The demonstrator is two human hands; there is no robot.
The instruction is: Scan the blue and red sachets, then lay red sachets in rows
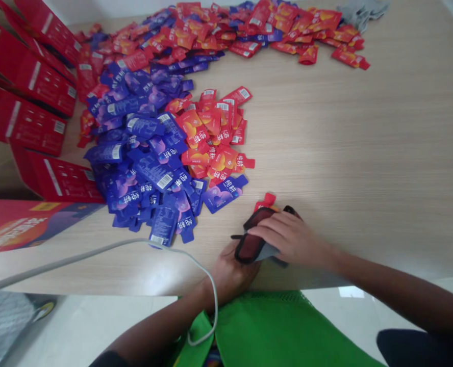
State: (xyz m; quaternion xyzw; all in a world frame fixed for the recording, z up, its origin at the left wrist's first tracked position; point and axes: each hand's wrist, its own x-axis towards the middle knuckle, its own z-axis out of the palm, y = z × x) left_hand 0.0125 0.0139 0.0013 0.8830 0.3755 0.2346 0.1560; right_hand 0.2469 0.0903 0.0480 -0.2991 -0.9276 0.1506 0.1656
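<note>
A dark maroon, black-edged mesh item with grey fabric (248, 247) lies between my hands near the table's front edge; I cannot tell its kind. My right hand (293, 237) reaches over it from the right, fingers closed on its grey part and upper edge. Against its lower left side is my left hand (232, 272), whose fingers are hidden beneath the item. Just beyond it a red sachet (268, 200) pokes out, partly covered. A purple sachet (225, 193) lies a little further left.
Purple sachets (146, 171) and red sachets (215, 130) lie heaped left of centre. More red sachets (188, 33) line the back beside grey cloth (364, 12). Open red boxes (39, 120) stand at left. A white cable (130, 240) crosses in front, over my left forearm.
</note>
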